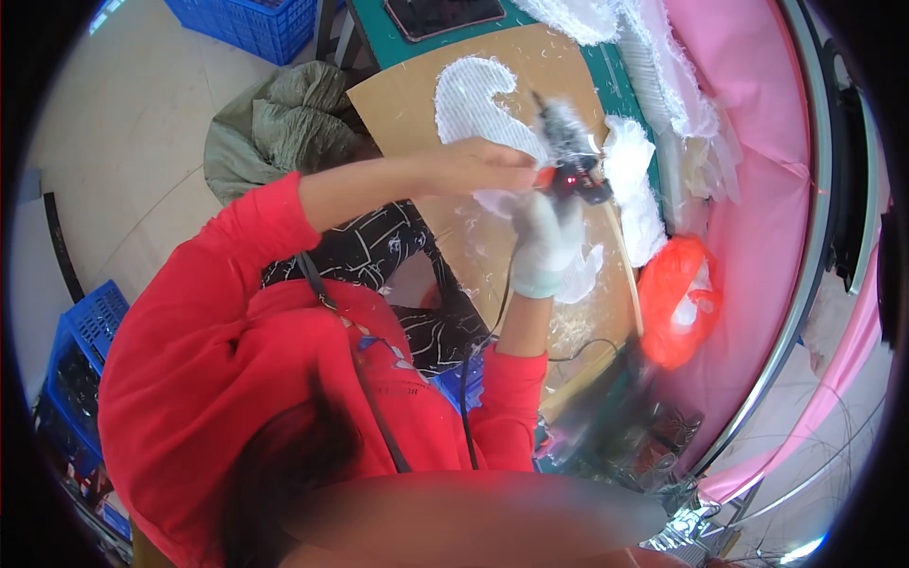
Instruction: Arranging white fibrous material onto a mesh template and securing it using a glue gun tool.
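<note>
My left hand [485, 167], bare, reaches in from the left with its fingers closed beside an orange-red part of a small black hand tool with a red light [579, 182]. What those fingers grip is hidden. My right hand [549, 241], in a white glove, is closed around the tool, and a dark cord runs down from it. Just beyond both hands is a fuzzy white piece [566, 131], smeared by motion, with a dark tip at its edge. A curved white striped fabric piece [473, 99] lies flat on the brown board [407, 95], partly under my left hand.
White fluffy fabric [632, 180] lies along the board's right side, near a red plastic bag [677, 303]. A phone [445, 14] rests on the green table at the back. Pink cloth [757, 189] hangs at right. Blue crates [251, 28] and a grey-green sack [284, 128] stand left.
</note>
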